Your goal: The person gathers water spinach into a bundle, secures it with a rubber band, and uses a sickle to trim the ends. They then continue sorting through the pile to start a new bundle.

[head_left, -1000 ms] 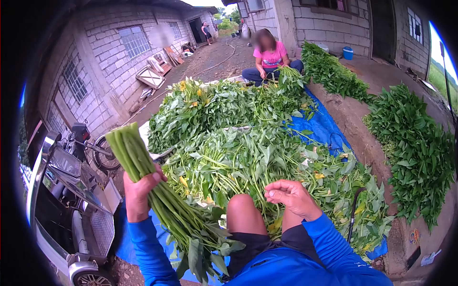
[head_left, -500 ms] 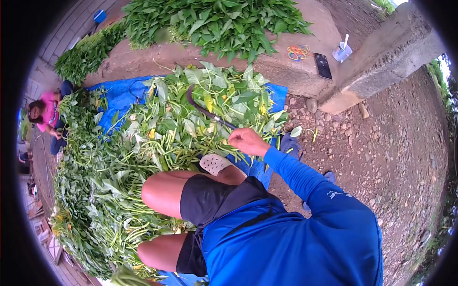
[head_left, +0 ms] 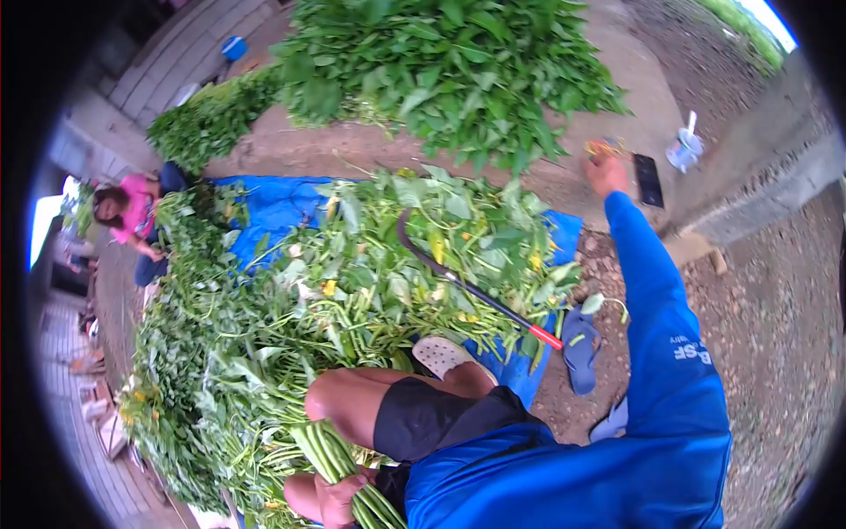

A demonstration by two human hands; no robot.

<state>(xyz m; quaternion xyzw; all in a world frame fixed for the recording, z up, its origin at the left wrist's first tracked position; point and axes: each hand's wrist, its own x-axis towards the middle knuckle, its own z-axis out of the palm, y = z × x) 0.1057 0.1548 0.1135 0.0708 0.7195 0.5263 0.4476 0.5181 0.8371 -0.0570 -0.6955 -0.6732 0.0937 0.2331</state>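
Note:
My left hand [head_left: 342, 499] is closed around a bundle of long green leafy-vegetable stems [head_left: 328, 454] near my knees. My right hand [head_left: 606, 175] is stretched out to the concrete ledge, its fingers drawn together on a small pile of coloured rubber bands [head_left: 606, 145]; the fingertips are partly hidden. Between my arms, a sickle [head_left: 480, 295] with a dark curved blade and a red-ended handle lies on the heap of loose leafy greens [head_left: 291, 300]. A dark phone [head_left: 648, 180] lies on the ledge just beside my right hand.
Stacked leafy bundles [head_left: 441, 79] cover part of the ledge [head_left: 370, 150]. A white cup [head_left: 684, 150] stands by the concrete post [head_left: 767, 185]. Blue tarp [head_left: 273, 207] lies under the greens. A slipper [head_left: 580, 353] rests on gravel. Another person [head_left: 137, 212] sits at the left.
My right hand has moved from beside the sickle handle up to the rubber bands, leaving the whole handle visible. My left hand with the stem bundle has come into view.

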